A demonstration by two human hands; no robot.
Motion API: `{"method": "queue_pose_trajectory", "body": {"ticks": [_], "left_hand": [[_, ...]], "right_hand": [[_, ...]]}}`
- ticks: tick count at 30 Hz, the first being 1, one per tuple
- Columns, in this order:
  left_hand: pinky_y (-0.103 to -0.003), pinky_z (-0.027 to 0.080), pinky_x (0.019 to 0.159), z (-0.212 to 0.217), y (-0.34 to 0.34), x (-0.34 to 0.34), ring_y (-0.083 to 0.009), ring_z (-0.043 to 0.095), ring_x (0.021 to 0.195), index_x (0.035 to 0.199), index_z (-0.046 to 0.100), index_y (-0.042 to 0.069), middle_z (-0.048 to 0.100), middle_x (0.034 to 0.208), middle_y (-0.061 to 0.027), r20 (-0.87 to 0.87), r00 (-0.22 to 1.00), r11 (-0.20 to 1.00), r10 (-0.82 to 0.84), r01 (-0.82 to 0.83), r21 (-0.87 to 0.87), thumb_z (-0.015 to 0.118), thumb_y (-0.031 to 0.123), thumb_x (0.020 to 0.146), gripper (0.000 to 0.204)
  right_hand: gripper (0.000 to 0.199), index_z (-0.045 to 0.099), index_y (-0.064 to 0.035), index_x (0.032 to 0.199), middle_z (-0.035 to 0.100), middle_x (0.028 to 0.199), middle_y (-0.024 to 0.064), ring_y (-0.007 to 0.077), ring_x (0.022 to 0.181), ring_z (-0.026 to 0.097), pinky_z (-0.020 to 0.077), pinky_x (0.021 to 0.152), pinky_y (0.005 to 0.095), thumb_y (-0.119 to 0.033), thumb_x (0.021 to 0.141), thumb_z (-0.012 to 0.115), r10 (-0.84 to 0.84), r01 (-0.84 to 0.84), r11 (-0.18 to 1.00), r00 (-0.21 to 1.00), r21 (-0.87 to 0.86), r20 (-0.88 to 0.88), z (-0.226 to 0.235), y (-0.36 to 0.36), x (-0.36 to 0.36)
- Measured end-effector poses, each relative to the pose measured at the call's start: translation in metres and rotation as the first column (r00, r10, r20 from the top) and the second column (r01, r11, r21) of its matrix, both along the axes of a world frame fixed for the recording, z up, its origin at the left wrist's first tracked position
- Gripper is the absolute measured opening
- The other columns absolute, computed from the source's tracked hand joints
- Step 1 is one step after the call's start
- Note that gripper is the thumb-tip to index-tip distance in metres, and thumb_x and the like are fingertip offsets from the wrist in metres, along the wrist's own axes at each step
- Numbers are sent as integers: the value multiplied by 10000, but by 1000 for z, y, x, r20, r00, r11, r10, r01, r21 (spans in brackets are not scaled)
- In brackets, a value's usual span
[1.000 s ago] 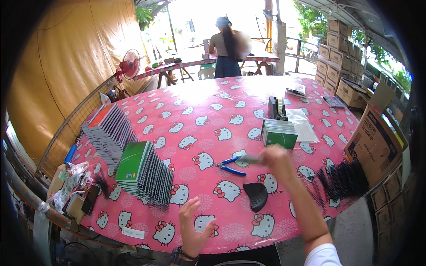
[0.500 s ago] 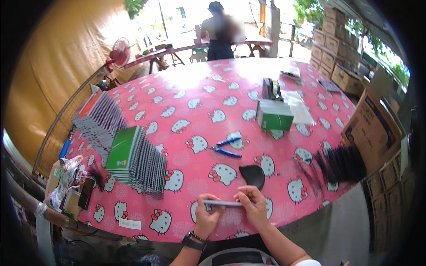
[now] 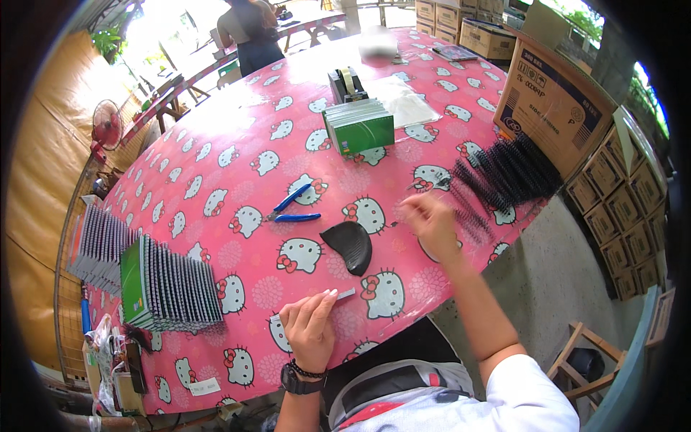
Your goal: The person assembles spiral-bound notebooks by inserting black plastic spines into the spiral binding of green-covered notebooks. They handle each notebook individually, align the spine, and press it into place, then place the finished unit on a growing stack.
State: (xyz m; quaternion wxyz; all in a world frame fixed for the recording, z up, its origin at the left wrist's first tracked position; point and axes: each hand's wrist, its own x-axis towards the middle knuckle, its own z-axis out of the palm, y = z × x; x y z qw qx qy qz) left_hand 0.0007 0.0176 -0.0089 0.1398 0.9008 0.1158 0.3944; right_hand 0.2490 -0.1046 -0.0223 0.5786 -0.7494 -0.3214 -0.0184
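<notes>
My left hand (image 3: 309,327) grips a thin, pale notebook (image 3: 347,294), seen almost edge-on, above the near edge of the table. My right hand (image 3: 434,225) is raised to the right, its fingers bent with the tips close together. Whether anything is pinched there I cannot make out. Beside that hand lie many black spiral binding coils (image 3: 522,173), some loose and some bunched. A black curved pad (image 3: 350,247) rests between my hands. Farther left are blue-handled cutting pliers (image 3: 296,217), with their handles spread.
Stacks of spiral-bound notebooks (image 3: 176,284) stand at the left, near a box of odds and ends (image 3: 111,371). Beyond the pliers are green-covered booklets (image 3: 360,129) and a tape dispenser (image 3: 348,85). A carton (image 3: 551,101) rises at the right; a person (image 3: 248,32) stands far back.
My right hand has let go of the notebook and moved right, toward the coils. My left hand keeps hold of it. The view has turned to the right.
</notes>
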Motion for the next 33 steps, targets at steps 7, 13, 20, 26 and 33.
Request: {"method": "queue_pose_trajectory", "body": {"ticks": [7,13,20,26,33], "left_hand": [[-327,408,800,5,0,2,-197,619,830,961,709,94,686,934,-33,-1,1000,999,-31,31,-13,626,-20,751,253],[-331,409,786,5,-4,3,-204,613,830,937,708,87,676,918,-43,4,1000,999,-27,27,-20,674,2,754,205],[-327,400,746,6,1,6,-201,577,795,953,710,92,637,840,-37,41,999,999,27,-25,-48,727,35,728,233],[-323,406,757,11,7,17,-196,576,811,993,715,97,648,850,-25,-5,1000,997,-4,3,-74,718,47,750,249],[-325,417,778,5,9,14,-190,590,815,1015,721,106,667,885,-18,17,1000,1000,11,-11,5,711,57,761,260]], "right_hand": [[195,672,-51,912,648,892,116,303,905,593,471,782,408,-193,785,711,-97,296,834,909,-466,405,-14,-58,69],[195,657,-2,890,645,838,169,351,850,614,479,757,413,-194,878,625,-181,273,934,918,-232,352,16,-60,86],[242,578,-43,1167,583,861,70,121,685,538,471,649,281,-126,950,510,228,-258,953,956,-158,-185,70,-46,6],[252,647,-48,1085,590,835,72,143,701,581,487,643,285,-33,834,629,577,-588,808,802,-37,-156,34,-14,-67],[216,691,-66,986,601,871,38,106,716,602,487,630,246,-40,774,719,490,-494,867,869,-69,-62,26,5,-67]]}}
